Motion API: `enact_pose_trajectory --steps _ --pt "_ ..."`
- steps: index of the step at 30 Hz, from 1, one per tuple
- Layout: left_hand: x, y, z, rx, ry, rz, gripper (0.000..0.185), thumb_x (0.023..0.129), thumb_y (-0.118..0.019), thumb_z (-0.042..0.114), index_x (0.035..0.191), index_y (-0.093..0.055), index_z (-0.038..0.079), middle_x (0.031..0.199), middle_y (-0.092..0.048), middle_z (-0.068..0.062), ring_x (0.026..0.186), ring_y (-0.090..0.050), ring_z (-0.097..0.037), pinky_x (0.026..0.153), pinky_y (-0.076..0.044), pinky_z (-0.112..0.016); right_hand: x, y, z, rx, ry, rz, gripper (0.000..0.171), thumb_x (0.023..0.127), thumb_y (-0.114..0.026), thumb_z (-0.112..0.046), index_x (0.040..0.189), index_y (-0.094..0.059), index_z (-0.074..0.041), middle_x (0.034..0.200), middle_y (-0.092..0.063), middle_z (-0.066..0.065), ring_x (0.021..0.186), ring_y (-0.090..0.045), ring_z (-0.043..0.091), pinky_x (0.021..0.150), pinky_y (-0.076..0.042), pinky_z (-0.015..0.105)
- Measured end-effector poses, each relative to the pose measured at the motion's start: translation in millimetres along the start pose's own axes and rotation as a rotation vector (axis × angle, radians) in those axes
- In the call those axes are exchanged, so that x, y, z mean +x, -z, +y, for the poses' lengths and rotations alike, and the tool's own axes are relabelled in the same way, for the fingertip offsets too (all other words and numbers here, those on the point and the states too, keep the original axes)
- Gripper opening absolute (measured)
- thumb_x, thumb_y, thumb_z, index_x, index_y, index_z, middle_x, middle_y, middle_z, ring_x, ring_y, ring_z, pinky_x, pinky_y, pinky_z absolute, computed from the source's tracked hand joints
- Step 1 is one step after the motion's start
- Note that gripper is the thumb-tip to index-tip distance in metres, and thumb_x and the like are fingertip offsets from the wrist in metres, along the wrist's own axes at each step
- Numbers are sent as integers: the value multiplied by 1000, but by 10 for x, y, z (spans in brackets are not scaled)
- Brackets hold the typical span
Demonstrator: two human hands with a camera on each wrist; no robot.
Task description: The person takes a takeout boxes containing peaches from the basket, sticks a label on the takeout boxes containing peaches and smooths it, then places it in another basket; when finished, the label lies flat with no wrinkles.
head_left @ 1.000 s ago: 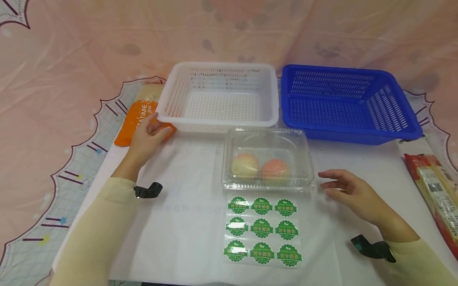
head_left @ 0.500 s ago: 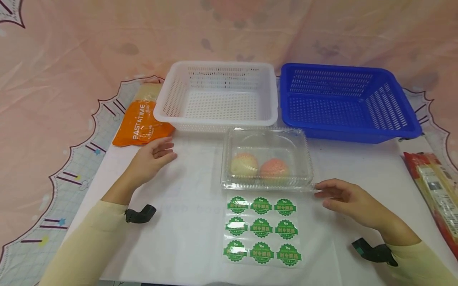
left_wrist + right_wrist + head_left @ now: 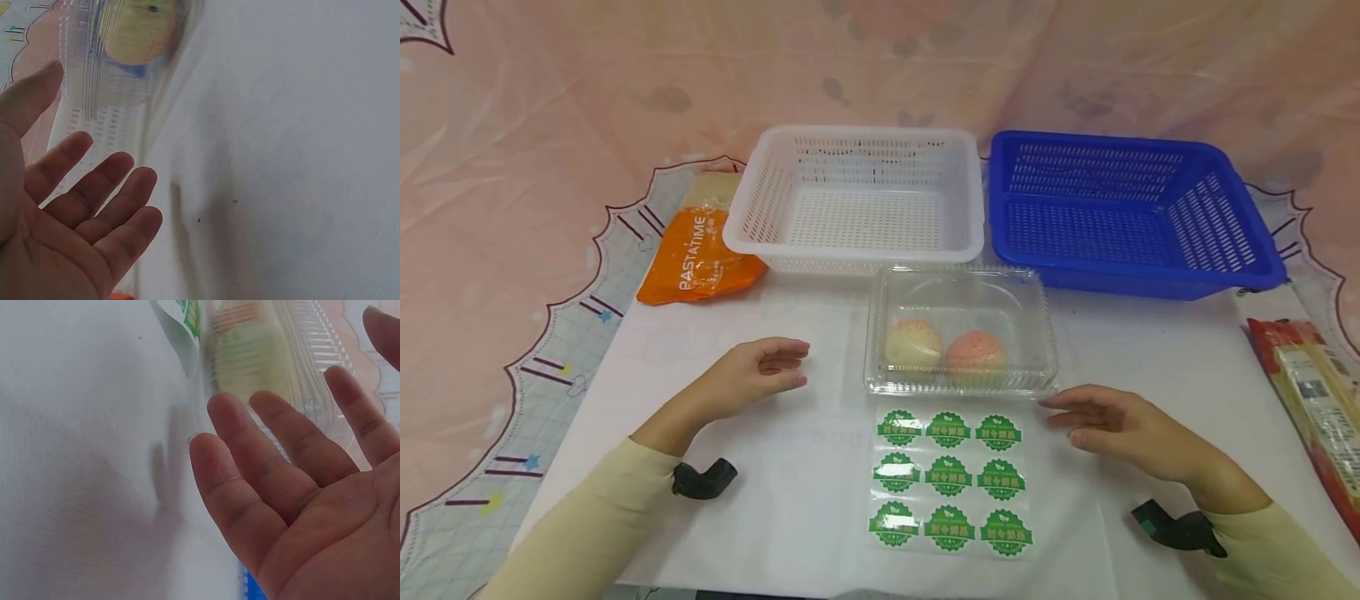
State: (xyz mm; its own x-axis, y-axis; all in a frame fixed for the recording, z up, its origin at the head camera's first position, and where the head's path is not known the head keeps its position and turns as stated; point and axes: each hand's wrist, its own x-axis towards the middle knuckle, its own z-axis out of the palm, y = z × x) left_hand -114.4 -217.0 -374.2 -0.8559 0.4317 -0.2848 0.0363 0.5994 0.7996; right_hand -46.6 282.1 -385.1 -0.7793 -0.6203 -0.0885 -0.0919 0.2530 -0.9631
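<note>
A clear plastic clamshell box (image 3: 966, 300) with its lid down stands mid-table, two round peach-like fruits inside, one pale yellow (image 3: 913, 346) and one pink (image 3: 976, 354). My left hand (image 3: 741, 379) hovers to the left of the box, fingers relaxed and holding nothing. In the left wrist view its palm (image 3: 62, 237) and spread fingers face the box. My right hand (image 3: 1120, 433) is at the box's front right corner, fingertips right by the edge, nothing held. A sheet of green round stickers (image 3: 950, 479) lies flat in front of the box.
Behind the box stand a white basket (image 3: 857, 254) and a blue basket (image 3: 1138, 279), both without contents. An orange pasta bag (image 3: 700, 258) lies at the left, and a red and clear noodle packet (image 3: 1311, 400) at the right edge.
My left hand has come away from the white basket's corner and pasta bag, moving right and nearer to me. My right hand has shifted slightly left, toward the box corner.
</note>
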Motion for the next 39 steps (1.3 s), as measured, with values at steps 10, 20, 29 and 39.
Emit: enact_pose_trajectory --steps 10,20,29,39 --pt "22 -205 15 -36 -63 -147 48 94 -72 25 133 -61 -1 132 -63 -13 118 -61 -27 101 -48 -44 23 -57 44 58 44 -85 42 97 -54 10 139 -52 4 137 -60 3 120 -60 14 88 -54 27" --pt "45 -382 89 -86 -67 -257 47 93 -74 23 132 -62 -1 126 -66 -11 116 -62 -26 100 -49 -41 37 -84 84 124 24 -132 41 99 -53 8 140 -49 7 138 -59 5 123 -57 12 92 -52 27" --pt "87 -566 156 -131 -77 -336 47 92 -75 20 132 -61 0 128 -65 -12 114 -63 -24 96 -51 -33 71 -130 82 138 2 -151 41 100 -53 7 140 -46 9 141 -57 2 124 -56 13 93 -52 28" --pt "115 -662 212 -136 -106 -366 50 93 -74 18 135 -58 -1 130 -63 -14 115 -63 -24 96 -50 -30 127 -166 90 158 40 -184 42 99 -53 7 140 -44 13 143 -55 -1 124 -56 14 94 -52 29"
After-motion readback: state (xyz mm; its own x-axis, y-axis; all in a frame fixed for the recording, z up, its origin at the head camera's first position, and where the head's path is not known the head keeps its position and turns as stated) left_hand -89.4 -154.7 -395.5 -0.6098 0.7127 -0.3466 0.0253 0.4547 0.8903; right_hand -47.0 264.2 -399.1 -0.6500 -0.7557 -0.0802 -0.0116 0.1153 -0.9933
